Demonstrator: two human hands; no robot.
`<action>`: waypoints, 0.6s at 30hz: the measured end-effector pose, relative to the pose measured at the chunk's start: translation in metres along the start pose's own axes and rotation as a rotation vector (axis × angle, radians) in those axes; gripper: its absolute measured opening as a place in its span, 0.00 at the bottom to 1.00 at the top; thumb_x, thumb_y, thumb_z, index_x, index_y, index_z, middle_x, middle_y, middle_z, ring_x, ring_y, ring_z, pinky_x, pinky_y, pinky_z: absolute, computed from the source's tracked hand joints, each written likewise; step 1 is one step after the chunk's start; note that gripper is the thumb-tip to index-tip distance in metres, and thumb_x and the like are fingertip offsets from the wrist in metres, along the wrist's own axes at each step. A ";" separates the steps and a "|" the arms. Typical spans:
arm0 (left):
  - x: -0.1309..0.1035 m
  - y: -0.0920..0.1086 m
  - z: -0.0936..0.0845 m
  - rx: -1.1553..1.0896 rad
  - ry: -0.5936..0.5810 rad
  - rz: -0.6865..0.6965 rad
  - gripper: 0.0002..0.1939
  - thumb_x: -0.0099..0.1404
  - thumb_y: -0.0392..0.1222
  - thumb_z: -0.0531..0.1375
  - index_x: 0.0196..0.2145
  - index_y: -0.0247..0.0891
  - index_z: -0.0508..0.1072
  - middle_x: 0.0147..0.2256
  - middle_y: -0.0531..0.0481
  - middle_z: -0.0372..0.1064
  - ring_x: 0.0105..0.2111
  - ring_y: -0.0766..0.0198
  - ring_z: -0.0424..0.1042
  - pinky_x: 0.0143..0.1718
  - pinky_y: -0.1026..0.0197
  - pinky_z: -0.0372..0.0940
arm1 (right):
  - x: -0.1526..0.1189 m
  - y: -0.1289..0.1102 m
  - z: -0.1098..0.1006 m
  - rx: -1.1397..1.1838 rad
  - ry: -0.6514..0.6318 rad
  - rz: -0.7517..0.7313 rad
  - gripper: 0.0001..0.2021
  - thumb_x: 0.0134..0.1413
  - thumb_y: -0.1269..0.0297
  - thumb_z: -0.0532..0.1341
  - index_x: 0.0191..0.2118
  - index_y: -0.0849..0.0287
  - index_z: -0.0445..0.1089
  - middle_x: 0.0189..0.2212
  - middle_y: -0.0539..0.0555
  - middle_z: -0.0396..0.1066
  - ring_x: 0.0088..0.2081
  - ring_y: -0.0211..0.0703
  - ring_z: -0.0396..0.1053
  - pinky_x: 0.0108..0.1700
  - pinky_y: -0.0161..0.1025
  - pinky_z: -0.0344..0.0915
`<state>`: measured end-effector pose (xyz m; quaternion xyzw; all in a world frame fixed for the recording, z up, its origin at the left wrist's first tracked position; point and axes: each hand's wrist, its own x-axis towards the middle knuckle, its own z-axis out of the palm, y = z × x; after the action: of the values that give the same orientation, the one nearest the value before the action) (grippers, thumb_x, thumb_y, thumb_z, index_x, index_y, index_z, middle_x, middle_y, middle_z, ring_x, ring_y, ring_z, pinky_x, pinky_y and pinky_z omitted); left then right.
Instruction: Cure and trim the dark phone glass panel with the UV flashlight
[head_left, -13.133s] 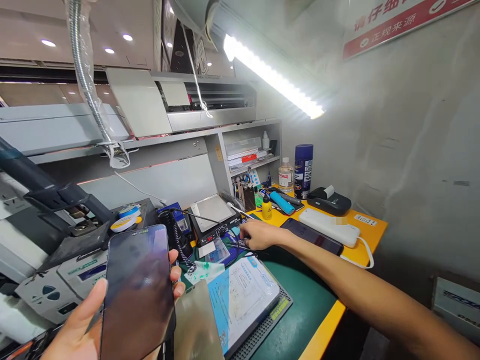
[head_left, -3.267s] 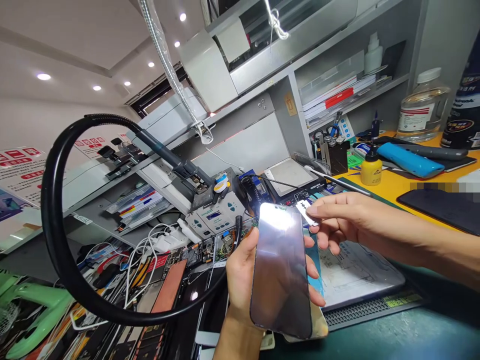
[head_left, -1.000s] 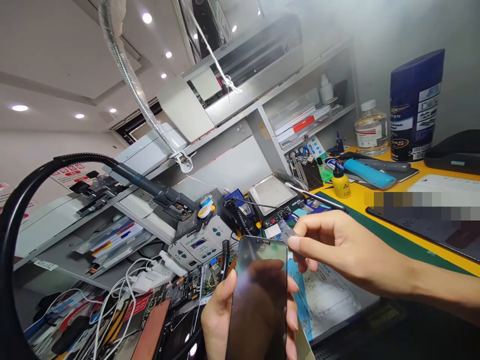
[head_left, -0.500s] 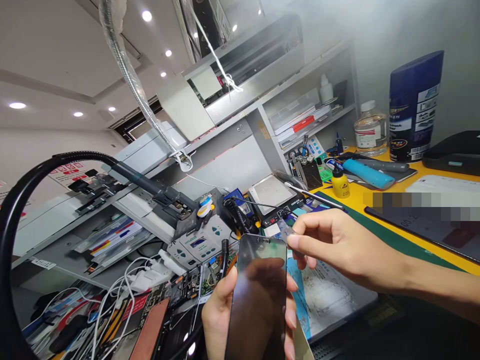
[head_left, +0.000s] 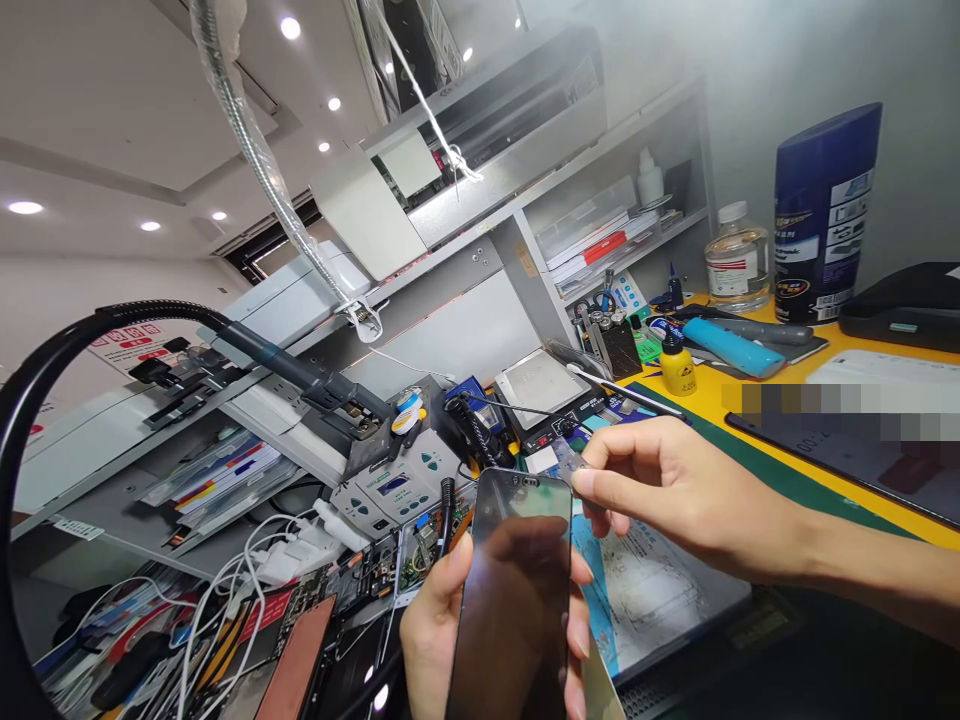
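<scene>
- Left hand [head_left: 431, 640]: curled around the phone [head_left: 510, 610], thumb along one long edge, fingers wrapping the other; the screen faces up from its grip.
- The phone should handle as light to moderate in weight, stiff and smooth; its glossy glass looks slippery and likely fragile, so the side edges are the better hold, as here.
- Right hand [head_left: 675, 495]: just beyond the left fingers, thumb and forefinger pinched together on a thin flat piece [head_left: 576, 466] beside the phone's top corner; whether they touch, I cannot tell.
- That piece seems nearly weightless and easily bent; pinch its flat faces.
- Beyond the right hand: a yellow bottle [head_left: 679, 368].
</scene>
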<state>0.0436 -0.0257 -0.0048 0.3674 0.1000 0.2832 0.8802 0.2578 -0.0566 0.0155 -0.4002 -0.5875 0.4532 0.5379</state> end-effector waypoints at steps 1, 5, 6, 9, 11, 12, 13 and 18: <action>0.000 0.000 0.000 -0.003 0.000 -0.005 0.34 0.67 0.59 0.48 0.52 0.27 0.75 0.42 0.32 0.71 0.30 0.53 0.75 0.22 0.59 0.69 | 0.000 0.000 0.000 0.000 -0.001 0.002 0.14 0.60 0.59 0.64 0.26 0.61 0.69 0.23 0.51 0.73 0.27 0.37 0.68 0.31 0.33 0.64; 0.001 -0.001 -0.003 -0.005 -0.039 0.012 0.35 0.67 0.60 0.47 0.53 0.27 0.75 0.42 0.32 0.72 0.28 0.54 0.75 0.20 0.61 0.67 | -0.001 0.001 -0.001 -0.015 -0.003 0.005 0.14 0.60 0.59 0.64 0.26 0.61 0.69 0.24 0.51 0.73 0.27 0.37 0.68 0.32 0.33 0.64; 0.001 -0.002 -0.003 -0.001 -0.036 0.012 0.35 0.67 0.60 0.47 0.53 0.28 0.75 0.42 0.32 0.72 0.29 0.54 0.74 0.20 0.61 0.67 | 0.000 0.001 -0.001 -0.017 -0.002 0.005 0.14 0.60 0.59 0.64 0.26 0.60 0.69 0.24 0.51 0.73 0.27 0.37 0.68 0.32 0.33 0.64; 0.000 -0.002 -0.004 0.022 0.003 -0.002 0.34 0.67 0.60 0.48 0.52 0.29 0.75 0.42 0.32 0.71 0.29 0.55 0.73 0.21 0.60 0.67 | 0.001 0.001 -0.001 -0.021 0.000 0.003 0.14 0.60 0.59 0.64 0.26 0.60 0.69 0.23 0.51 0.73 0.27 0.38 0.68 0.31 0.33 0.63; -0.001 -0.002 -0.004 0.030 0.012 -0.002 0.34 0.66 0.60 0.48 0.52 0.29 0.76 0.42 0.32 0.71 0.29 0.54 0.73 0.20 0.60 0.68 | 0.001 0.000 -0.001 -0.024 -0.002 0.001 0.15 0.60 0.58 0.64 0.26 0.60 0.69 0.23 0.51 0.73 0.27 0.38 0.68 0.31 0.34 0.63; -0.001 -0.002 -0.003 0.030 0.014 0.000 0.33 0.67 0.60 0.48 0.52 0.29 0.76 0.42 0.32 0.71 0.30 0.54 0.73 0.21 0.59 0.68 | 0.001 0.000 0.000 -0.024 -0.002 -0.001 0.15 0.61 0.58 0.64 0.26 0.60 0.69 0.24 0.51 0.73 0.27 0.38 0.68 0.31 0.34 0.63; -0.001 -0.001 -0.003 0.029 0.013 0.003 0.33 0.67 0.59 0.48 0.52 0.30 0.76 0.42 0.32 0.71 0.30 0.54 0.73 0.21 0.59 0.68 | 0.001 0.000 0.000 -0.021 -0.002 -0.001 0.15 0.61 0.58 0.64 0.26 0.60 0.69 0.24 0.51 0.73 0.27 0.38 0.68 0.31 0.34 0.63; -0.001 0.001 -0.003 0.012 -0.014 0.027 0.34 0.68 0.59 0.48 0.54 0.28 0.76 0.43 0.31 0.71 0.33 0.53 0.73 0.25 0.58 0.71 | 0.001 0.001 0.001 0.019 -0.008 -0.004 0.16 0.61 0.57 0.64 0.26 0.60 0.68 0.23 0.51 0.72 0.27 0.37 0.68 0.32 0.34 0.63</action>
<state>0.0413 -0.0236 -0.0064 0.3760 0.0908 0.2919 0.8747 0.2563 -0.0552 0.0148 -0.3923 -0.5861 0.4592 0.5401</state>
